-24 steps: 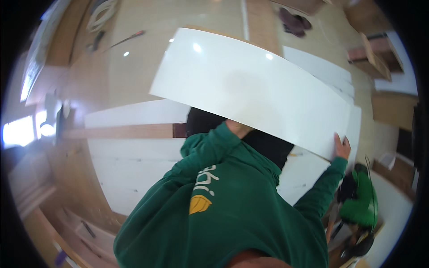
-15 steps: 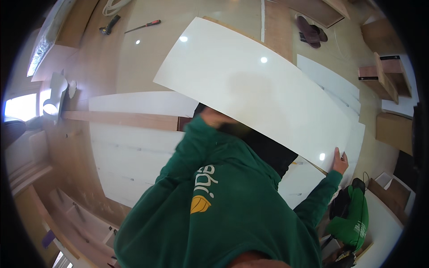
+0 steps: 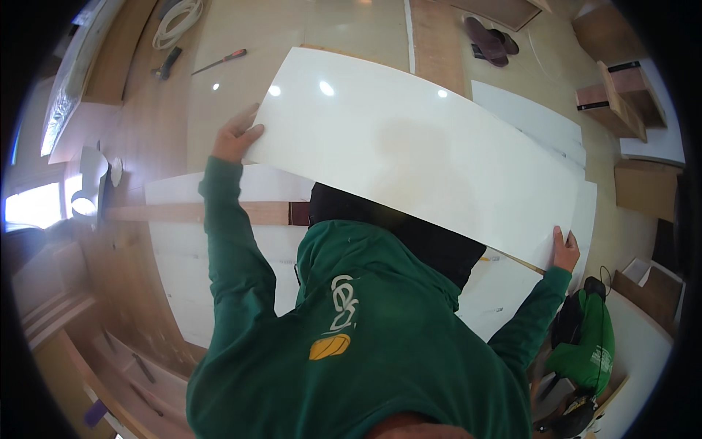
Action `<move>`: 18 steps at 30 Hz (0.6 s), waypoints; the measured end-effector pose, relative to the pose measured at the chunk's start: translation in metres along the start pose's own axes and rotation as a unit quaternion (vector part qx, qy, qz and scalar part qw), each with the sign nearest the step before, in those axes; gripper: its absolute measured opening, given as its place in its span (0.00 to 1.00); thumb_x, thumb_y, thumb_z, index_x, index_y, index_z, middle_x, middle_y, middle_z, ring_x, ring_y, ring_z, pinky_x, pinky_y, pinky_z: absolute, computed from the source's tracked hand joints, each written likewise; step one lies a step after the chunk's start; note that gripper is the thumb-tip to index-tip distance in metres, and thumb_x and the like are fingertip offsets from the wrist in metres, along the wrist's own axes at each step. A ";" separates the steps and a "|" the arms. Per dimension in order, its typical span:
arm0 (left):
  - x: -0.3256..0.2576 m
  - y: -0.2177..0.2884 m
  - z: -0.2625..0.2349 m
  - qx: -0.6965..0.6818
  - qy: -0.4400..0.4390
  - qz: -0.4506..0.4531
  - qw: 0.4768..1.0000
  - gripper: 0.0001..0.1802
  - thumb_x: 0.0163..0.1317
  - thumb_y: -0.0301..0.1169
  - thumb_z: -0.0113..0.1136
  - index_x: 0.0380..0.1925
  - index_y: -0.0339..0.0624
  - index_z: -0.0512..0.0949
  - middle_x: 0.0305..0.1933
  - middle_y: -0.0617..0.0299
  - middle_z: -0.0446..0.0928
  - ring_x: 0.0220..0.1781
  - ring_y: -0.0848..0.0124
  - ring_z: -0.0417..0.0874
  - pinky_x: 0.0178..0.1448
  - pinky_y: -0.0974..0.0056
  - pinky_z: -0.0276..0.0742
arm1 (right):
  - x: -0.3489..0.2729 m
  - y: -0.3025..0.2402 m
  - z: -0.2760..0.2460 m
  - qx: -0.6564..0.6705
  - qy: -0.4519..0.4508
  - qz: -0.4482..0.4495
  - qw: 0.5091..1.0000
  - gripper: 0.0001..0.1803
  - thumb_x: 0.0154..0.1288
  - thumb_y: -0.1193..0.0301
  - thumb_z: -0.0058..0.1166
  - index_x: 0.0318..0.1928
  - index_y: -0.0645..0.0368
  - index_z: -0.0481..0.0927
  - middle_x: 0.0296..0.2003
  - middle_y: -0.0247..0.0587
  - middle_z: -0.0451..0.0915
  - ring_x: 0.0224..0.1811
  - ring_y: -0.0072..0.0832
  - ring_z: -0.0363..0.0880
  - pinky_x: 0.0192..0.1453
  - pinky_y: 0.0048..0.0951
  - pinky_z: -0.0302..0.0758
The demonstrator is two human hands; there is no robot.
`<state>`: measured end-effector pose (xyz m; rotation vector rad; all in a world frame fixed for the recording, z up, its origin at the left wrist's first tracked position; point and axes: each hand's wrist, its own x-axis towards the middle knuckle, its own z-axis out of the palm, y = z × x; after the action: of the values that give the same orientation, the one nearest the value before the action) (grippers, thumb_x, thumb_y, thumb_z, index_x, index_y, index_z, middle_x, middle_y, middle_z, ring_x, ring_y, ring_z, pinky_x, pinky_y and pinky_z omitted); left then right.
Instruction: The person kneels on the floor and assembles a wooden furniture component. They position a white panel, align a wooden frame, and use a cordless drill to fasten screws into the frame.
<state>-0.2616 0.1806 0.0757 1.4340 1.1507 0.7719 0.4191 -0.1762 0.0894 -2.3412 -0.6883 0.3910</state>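
A long white board (image 3: 409, 154) with a glossy face spans the space in front of me, slanting down toward the right. My left hand (image 3: 238, 134) is closed on its left end, thumb on the upper face and the other fingers around the edge. At the opposite end, my right hand (image 3: 565, 250) grips the right edge, thumb on top. Part of the right hand's fingers is hidden by the board. Beneath and beside the board lie other white panels (image 3: 212, 256) on the floor.
A screwdriver (image 3: 219, 62), a dark-handled tool (image 3: 167, 64) and a coiled white hose (image 3: 178, 25) lie at the far left. Dark slippers (image 3: 488, 44) rest at the far right. Cardboard boxes (image 3: 643, 192) and a green bag-like item (image 3: 596, 344) stand on the right. A wooden strip (image 3: 197, 212) crosses the left panels.
My left hand has moved from near my lap out to the board's left end and taken hold there. The right hand stays on the right end.
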 end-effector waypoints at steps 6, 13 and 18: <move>0.027 -0.027 0.006 0.219 0.078 0.001 0.973 0.23 0.60 0.36 0.65 0.52 0.34 0.80 0.40 0.53 0.85 0.39 0.68 0.84 0.47 0.63 0.78 | 0.001 -0.007 -0.010 0.008 0.009 -0.007 1.000 0.38 0.58 0.54 0.68 0.55 0.77 0.75 0.47 0.46 0.82 0.47 0.26 0.77 0.55 0.26 0.73; 0.040 -0.027 0.028 0.315 0.130 -0.027 0.940 0.24 0.60 0.48 0.61 0.47 0.40 0.83 0.38 0.45 0.84 0.40 0.54 0.85 0.49 0.56 0.77 | -0.006 -0.035 -0.015 -0.004 0.020 0.008 1.000 0.31 0.57 0.57 0.69 0.50 0.73 0.80 0.43 0.44 0.83 0.44 0.25 0.78 0.52 0.26 0.74; 0.044 -0.027 0.023 0.289 0.127 -0.054 0.947 0.23 0.60 0.47 0.61 0.44 0.39 0.84 0.39 0.46 0.85 0.42 0.55 0.86 0.51 0.57 0.77 | -0.004 -0.042 -0.015 -0.058 0.017 -0.003 0.998 0.33 0.57 0.54 0.68 0.49 0.74 0.80 0.42 0.47 0.84 0.44 0.29 0.80 0.52 0.29 0.74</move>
<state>-0.2321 0.2126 0.0392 1.7598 1.7431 0.5721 0.4070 -0.1584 0.1290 -2.4481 -0.7198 0.3159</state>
